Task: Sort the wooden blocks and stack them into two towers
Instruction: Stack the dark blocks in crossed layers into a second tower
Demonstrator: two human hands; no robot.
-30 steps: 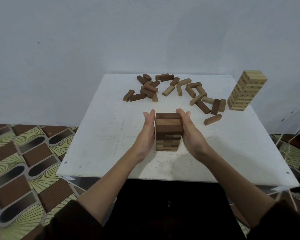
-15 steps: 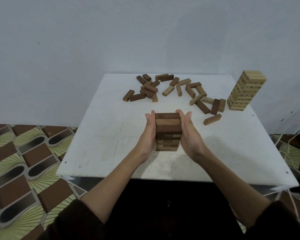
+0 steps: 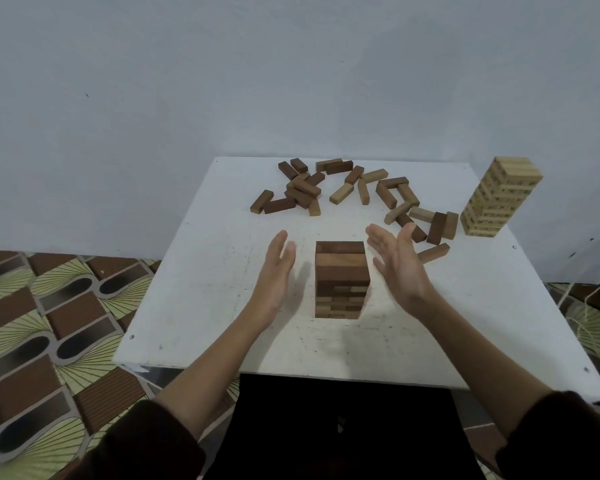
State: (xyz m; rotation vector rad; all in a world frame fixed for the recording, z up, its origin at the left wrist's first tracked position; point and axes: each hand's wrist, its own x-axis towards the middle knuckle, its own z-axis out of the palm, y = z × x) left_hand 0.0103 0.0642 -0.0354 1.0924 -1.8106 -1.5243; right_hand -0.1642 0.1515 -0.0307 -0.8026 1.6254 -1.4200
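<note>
Two towers are up on the white square counter (image 3: 194, 289) right now. The closest one is the short dark brown wooden block tower (image 3: 340, 275), sitting near the front middle of the counter, right between the hands. The left hand (image 3: 274, 271) is just beside its left side and the right hand (image 3: 399, 265) just beside its right. Neither one touches it, you can see a gap on both sides. The grip on both is spread, fingers straight and pointing toward the wall, palms facing in at the tower, holding nothing. The other one, the taller pale wooden block tower (image 3: 496, 199), stands at the far right edge of the counter, well apart from the hands. Along the far side there's a messy scatter of loose dark and pale wooden blocks (image 3: 341, 193), some lying across each other, plus a single tan wooden block (image 3: 433, 252) lying flat near the right hand. Brown-and-yellow patterned floor (image 3: 49, 323) off to the left.
</note>
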